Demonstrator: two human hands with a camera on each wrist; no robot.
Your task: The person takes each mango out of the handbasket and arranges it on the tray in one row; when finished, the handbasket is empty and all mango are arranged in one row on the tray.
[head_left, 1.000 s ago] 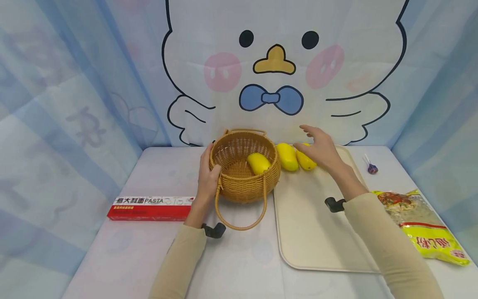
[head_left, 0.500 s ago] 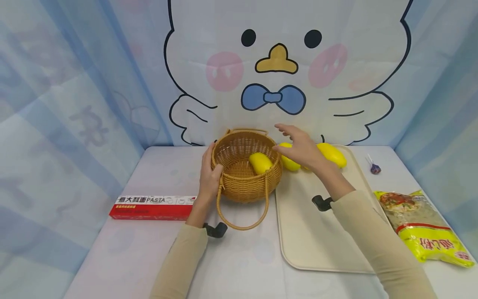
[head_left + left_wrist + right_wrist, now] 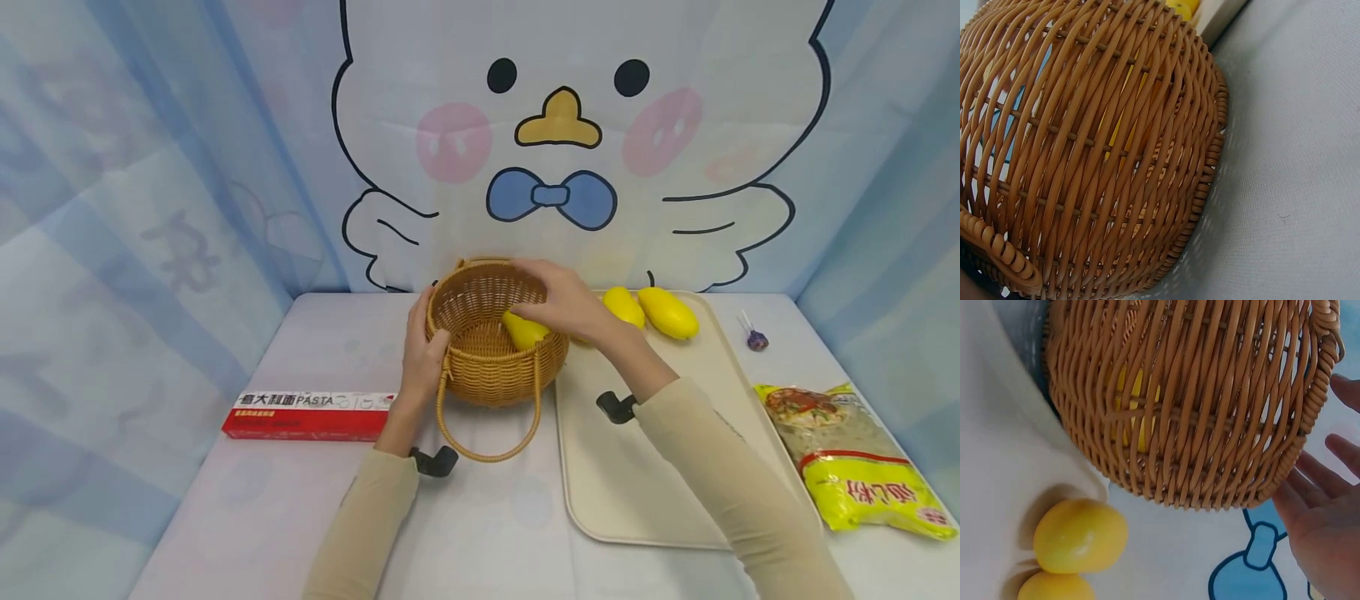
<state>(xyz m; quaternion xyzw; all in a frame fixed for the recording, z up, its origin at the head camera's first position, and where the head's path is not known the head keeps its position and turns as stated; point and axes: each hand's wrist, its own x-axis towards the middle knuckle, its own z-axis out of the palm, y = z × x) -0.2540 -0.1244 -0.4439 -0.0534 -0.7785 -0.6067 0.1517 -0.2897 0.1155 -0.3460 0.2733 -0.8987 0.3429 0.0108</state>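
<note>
A round wicker basket [image 3: 495, 379] stands tilted toward me, its front handle hanging down. My left hand [image 3: 422, 354] grips its left side, thumb at the rim; in the left wrist view the weave fills most of the picture. Inside lies a yellow mango [image 3: 522, 333], also glimpsed through the weave in the right wrist view. My right hand [image 3: 566, 304] reaches over the right rim, fingers extended above the opening and partly covering that mango. In the right wrist view, the right hand [image 3: 1329, 512] has spread fingers beside the rim, with nothing visibly held.
On the cream tray [image 3: 637, 467] lie more mangoes [image 3: 667, 313], one mostly hidden behind my right wrist. A red and white pasta box [image 3: 311, 417] lies left. To the right are a lollipop [image 3: 757, 340] and a yellow noodle bag [image 3: 855, 458]. A printed curtain backs the table.
My right hand has moved left from over the tray's mangoes to the basket opening, uncovering two mangoes at the tray's back. The left hand and basket stay in place.
</note>
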